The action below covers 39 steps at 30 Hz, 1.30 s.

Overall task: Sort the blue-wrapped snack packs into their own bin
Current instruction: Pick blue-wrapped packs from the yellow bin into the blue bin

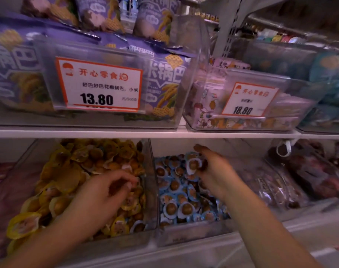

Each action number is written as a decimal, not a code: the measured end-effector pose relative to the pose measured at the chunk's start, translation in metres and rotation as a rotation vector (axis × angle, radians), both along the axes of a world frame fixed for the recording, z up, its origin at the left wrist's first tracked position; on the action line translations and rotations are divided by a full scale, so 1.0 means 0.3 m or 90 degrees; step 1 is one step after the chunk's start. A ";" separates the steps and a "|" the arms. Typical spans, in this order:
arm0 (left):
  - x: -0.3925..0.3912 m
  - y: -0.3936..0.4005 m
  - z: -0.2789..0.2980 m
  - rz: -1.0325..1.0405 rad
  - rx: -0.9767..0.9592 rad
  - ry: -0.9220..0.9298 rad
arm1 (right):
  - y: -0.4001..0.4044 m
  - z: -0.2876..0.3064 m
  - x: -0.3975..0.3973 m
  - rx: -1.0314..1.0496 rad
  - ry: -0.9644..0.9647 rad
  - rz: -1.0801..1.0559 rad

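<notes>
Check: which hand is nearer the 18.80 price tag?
Right. The right hand is below the 18.80 price tag, over the blue-pack bin; the left hand is farther left, in the yellow-pack bin.

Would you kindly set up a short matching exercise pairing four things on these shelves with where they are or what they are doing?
Things:
1. left hand
2. right hand
3. 13.80 price card
4. 18.80 price card

Places or states:
A. on the bin of purple snack bags
B. pinching a blue-wrapped pack over the blue bin
C. on the bin of pink cartoon packs
D. reaching into the yellow-pack bin

Pairs: 1-D, 2-B, 3-A, 4-C
</notes>
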<state>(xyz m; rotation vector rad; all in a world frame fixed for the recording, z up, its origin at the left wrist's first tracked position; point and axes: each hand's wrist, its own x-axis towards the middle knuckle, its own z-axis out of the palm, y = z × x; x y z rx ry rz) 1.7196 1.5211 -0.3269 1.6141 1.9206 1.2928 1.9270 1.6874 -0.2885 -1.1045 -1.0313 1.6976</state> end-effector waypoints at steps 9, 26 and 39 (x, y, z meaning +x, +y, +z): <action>-0.020 0.077 -0.095 -0.303 -0.353 0.193 | 0.044 -0.038 0.076 0.155 -0.221 -0.083; -0.066 0.016 -0.087 -0.307 -0.294 0.261 | -0.237 -0.007 -0.138 0.601 -0.223 0.054; -0.022 0.056 -0.053 -0.451 -0.408 0.147 | -0.273 -0.119 -0.215 0.746 -0.301 0.084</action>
